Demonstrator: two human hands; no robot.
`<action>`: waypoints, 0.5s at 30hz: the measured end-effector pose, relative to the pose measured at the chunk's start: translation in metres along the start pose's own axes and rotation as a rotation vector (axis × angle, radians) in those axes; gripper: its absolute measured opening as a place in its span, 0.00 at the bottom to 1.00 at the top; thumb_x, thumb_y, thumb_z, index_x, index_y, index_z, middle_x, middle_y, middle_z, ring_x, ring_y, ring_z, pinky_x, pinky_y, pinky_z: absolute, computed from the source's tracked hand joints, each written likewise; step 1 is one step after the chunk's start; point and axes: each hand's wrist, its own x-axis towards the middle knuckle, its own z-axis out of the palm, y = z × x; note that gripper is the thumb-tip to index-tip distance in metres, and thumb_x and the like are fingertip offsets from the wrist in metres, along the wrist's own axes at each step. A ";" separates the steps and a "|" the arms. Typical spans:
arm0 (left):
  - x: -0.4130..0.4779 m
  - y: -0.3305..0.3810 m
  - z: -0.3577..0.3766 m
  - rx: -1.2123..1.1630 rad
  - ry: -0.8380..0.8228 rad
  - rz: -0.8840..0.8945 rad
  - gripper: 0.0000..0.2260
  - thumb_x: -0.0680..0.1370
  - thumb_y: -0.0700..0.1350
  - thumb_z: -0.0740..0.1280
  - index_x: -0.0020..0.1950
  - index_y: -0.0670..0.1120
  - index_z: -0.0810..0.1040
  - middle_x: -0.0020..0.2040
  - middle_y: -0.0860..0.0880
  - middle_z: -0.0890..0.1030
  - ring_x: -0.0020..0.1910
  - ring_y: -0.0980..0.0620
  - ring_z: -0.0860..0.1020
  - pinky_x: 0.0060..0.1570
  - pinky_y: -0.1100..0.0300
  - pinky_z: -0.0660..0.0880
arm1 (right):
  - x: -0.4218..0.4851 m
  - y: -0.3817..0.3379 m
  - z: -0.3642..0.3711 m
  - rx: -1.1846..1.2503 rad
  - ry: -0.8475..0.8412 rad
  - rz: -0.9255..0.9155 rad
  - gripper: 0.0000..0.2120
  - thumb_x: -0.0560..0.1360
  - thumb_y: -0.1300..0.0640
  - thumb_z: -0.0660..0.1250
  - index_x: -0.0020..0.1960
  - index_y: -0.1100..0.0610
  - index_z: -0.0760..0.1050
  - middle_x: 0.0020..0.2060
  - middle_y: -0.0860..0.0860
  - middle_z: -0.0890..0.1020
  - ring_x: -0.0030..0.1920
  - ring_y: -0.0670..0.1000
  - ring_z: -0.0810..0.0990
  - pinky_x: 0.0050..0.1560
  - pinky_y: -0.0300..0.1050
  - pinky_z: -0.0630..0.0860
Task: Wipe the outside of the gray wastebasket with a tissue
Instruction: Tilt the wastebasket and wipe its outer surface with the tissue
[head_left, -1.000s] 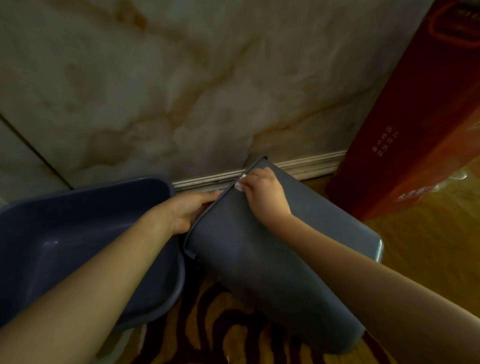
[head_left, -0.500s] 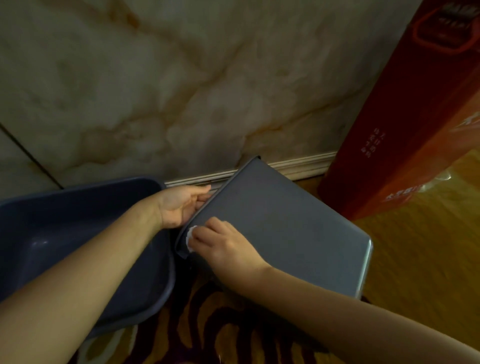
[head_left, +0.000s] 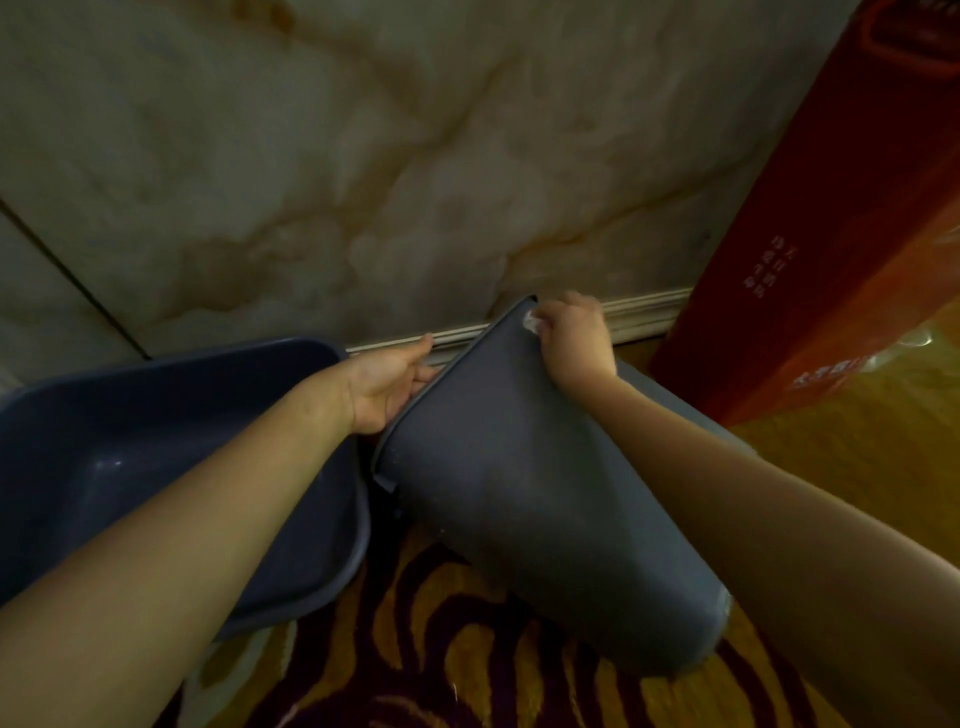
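Right hand (head_left: 574, 340) presses tissue (head_left: 530, 322) on tilted wastebasket (head_left: 519, 493), left hand (head_left: 389, 384) steadying

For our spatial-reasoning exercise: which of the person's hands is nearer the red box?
Right. The right hand holds the tissue at the wastebasket's far corner, left of the red box; the left hand grips its rim, beside the blue basin.
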 end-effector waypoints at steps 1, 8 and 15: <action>0.000 0.000 0.000 -0.002 -0.002 0.001 0.26 0.79 0.60 0.50 0.49 0.41 0.78 0.35 0.45 0.85 0.32 0.51 0.83 0.38 0.60 0.78 | -0.004 -0.013 0.002 0.015 -0.025 -0.071 0.09 0.76 0.64 0.62 0.51 0.64 0.80 0.48 0.63 0.79 0.52 0.62 0.73 0.51 0.49 0.66; 0.002 0.000 -0.007 0.000 -0.033 -0.032 0.29 0.77 0.63 0.52 0.50 0.39 0.78 0.35 0.42 0.85 0.32 0.47 0.83 0.40 0.55 0.79 | -0.107 -0.053 -0.022 0.126 -0.136 -0.556 0.07 0.74 0.64 0.62 0.45 0.62 0.79 0.40 0.57 0.81 0.40 0.53 0.72 0.44 0.45 0.70; 0.003 0.000 -0.004 0.042 0.013 -0.004 0.24 0.78 0.59 0.54 0.47 0.41 0.78 0.32 0.45 0.84 0.30 0.50 0.83 0.40 0.56 0.76 | -0.173 -0.023 -0.056 -0.236 -0.472 -0.888 0.11 0.77 0.58 0.58 0.52 0.53 0.78 0.46 0.47 0.81 0.43 0.49 0.78 0.44 0.40 0.76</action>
